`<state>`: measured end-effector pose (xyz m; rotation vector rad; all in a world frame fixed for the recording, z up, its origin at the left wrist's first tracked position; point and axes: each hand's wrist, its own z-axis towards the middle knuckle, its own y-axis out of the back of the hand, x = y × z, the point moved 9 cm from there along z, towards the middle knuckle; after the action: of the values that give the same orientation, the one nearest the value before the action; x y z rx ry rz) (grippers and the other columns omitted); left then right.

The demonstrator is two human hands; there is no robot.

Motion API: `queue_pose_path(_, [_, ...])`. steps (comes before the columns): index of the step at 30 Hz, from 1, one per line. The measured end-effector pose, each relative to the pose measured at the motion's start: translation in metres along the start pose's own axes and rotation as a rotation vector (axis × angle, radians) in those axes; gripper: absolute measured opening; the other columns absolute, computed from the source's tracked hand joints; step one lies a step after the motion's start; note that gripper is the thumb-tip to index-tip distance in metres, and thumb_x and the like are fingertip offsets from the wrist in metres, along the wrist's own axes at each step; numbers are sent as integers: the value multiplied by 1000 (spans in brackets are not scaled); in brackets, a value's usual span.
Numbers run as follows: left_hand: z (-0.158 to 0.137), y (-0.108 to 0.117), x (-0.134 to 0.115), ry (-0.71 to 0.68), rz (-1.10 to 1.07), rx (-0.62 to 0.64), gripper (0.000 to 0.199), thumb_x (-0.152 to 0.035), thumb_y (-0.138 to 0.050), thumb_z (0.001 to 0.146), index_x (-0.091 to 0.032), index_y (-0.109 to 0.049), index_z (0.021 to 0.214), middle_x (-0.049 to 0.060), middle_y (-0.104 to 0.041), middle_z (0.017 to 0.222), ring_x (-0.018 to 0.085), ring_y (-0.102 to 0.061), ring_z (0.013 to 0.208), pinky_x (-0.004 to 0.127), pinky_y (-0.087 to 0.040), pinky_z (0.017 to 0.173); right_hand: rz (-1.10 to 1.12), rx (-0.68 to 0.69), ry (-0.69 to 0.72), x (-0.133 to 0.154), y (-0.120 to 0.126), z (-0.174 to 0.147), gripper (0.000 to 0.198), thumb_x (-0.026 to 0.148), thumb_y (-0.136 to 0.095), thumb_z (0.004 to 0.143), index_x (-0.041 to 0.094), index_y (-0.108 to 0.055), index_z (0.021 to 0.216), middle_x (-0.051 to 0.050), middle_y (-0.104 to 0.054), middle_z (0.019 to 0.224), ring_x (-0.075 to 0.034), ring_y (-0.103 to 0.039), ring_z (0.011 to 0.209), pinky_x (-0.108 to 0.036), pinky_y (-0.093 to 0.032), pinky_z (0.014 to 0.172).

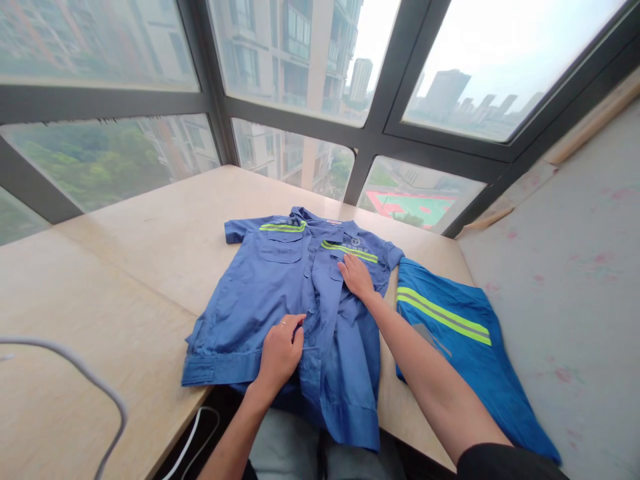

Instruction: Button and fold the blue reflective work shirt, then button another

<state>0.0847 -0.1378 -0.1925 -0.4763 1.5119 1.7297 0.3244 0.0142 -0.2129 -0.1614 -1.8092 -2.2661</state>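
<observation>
A blue short-sleeved work shirt lies face up on the table, its collar toward the window and its lower hem hanging over the near edge. Yellow-green reflective strips cross the chest above the two pockets. My left hand is closed at the lower front, its curled fingers gripping the cloth beside the button edge. My right hand rests flat on the chest pocket at the right, just below the reflective strip, with its fingers stretched out. The front edges of the shirt lie unevenly, with folds in the right-hand panel.
A folded, brighter blue garment with a reflective strip lies to the right, next to the papered wall. A white cable arches over the pale table at the left. Windows with dark frames border the far side.
</observation>
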Motion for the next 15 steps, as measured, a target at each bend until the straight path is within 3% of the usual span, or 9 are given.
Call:
queue_pose_path(5, [-8,1,-4,-51,93,45,28,-31,-60,89,-24,-67,115,7,-67,114,23,-67,99,37,-53,90,-70,2,3,0,2,3,58,45,-26,104,10,-48,143,-19,-45,151,-30,-38,142,-44,-27,117])
queue_pose_path(15, [-8,0,-11,-116,73,169,35,-44,-52,95,-23,-69,116,9,-64,118,21,-67,99,36,-52,92,-66,104,-31,-11,-4,8,60,48,-26,104,10,-43,148,-17,-37,157,-30,-31,146,-46,-21,120])
